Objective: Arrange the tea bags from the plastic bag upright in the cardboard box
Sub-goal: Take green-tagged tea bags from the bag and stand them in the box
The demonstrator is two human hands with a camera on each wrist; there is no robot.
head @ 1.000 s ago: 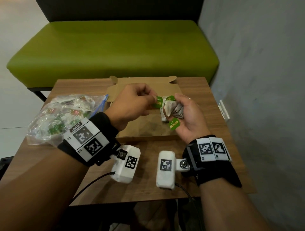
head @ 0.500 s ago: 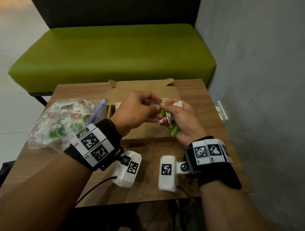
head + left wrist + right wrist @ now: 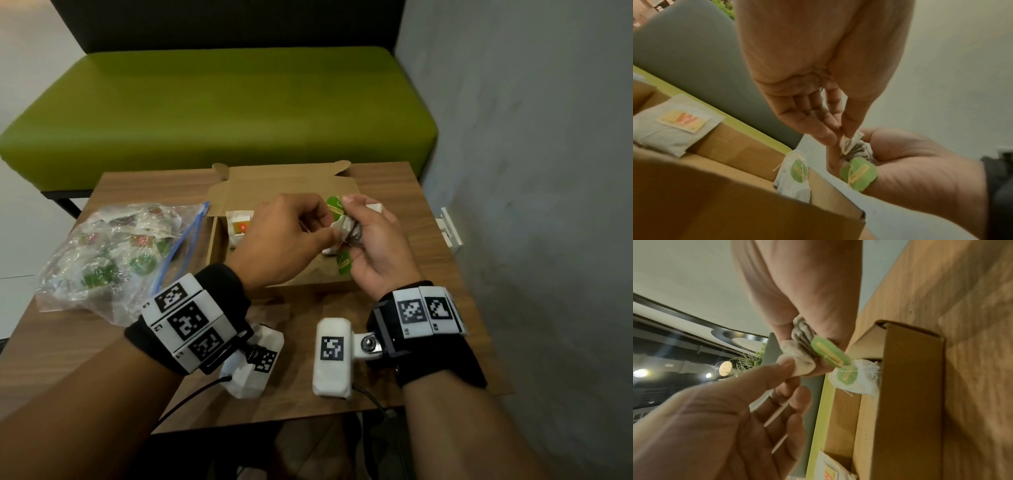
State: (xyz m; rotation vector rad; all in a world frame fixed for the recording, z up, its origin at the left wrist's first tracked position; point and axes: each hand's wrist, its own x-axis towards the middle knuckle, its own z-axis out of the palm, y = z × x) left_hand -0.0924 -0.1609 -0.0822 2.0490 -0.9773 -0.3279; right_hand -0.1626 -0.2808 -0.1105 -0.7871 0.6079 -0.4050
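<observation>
Fingertips (image 3: 846, 134) of the left hand (image 3: 284, 236) pinch a white corner of one tea bag, thumb against forefinger, while the right hand (image 3: 371, 246) cups a small bunch of tea bags (image 3: 346, 233) with its fingers curled round them. Both hands hover just above the open cardboard box (image 3: 219, 246), which looks deliberate: a bag that slips would fall into the box, not onto the wooden table (image 3: 428, 212). The right hand seems to serve as a holder so the left can tease one bag free from the tangle of strings and green tags (image 3: 858, 174). Two bags are in the box: one with an orange label (image 3: 687, 121) leaning at the left end, one with a green tag (image 3: 846, 376) tucked into the right corner, each propped against a wall, probably to stay on edge. The plastic bag (image 3: 109, 253) lies to the left of the box, its mouth turned toward it and plenty of tea bags inside. My guess is the task is at an early stage.
</observation>
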